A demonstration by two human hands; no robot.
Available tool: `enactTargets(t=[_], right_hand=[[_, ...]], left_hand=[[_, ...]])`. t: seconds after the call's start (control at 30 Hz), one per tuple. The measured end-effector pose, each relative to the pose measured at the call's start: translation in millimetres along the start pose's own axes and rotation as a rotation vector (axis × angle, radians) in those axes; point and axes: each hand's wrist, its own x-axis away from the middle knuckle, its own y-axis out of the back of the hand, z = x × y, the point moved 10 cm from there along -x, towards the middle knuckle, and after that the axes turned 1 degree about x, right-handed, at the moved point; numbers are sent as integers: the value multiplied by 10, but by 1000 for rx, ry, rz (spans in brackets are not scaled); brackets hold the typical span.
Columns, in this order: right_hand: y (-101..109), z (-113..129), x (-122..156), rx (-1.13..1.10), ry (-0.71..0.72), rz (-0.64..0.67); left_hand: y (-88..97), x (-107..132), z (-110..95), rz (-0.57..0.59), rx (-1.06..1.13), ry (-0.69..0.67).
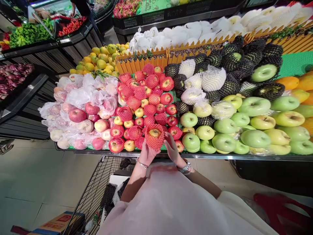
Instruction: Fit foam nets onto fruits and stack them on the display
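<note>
An apple (pixel 155 133) in a red foam net sits in my left hand (pixel 148 153), its stem end facing up. My left fingers curl under and around the net from below. On the right side of the same apple is my right hand (pixel 171 147), its fingers held upward and slightly apart, close to the net; whether they touch it I cannot tell. Behind both hands lies a pile of red apples (pixel 149 109), many in red nets and some bare. A bracelet is on my left wrist and a watch (pixel 186 167) on my right.
Left of the pile lie plastic-wrapped apples (pixel 77 115); to the right are green apples (pixel 224 130) and black-netted fruit (pixel 231 84). An orange picket divider (pixel 144 62) runs behind, with mangoes (pixel 97 60) at back left. A shopping cart (pixel 90 186) stands below the display's front edge.
</note>
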Motion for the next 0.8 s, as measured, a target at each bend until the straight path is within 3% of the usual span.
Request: enactTargets(t=[0.1,0.3,0.8], right_hand=[[6,-103,-24,-130,-67,-45],[54,-50,-50,-149,-39,-70],[65,414,8,98,338,100]], left_hand=[[-19,22,-89,17,-35,-90],[99,37,-110,-38,-97,-137],[190,120,-130,-184,-40,-185]])
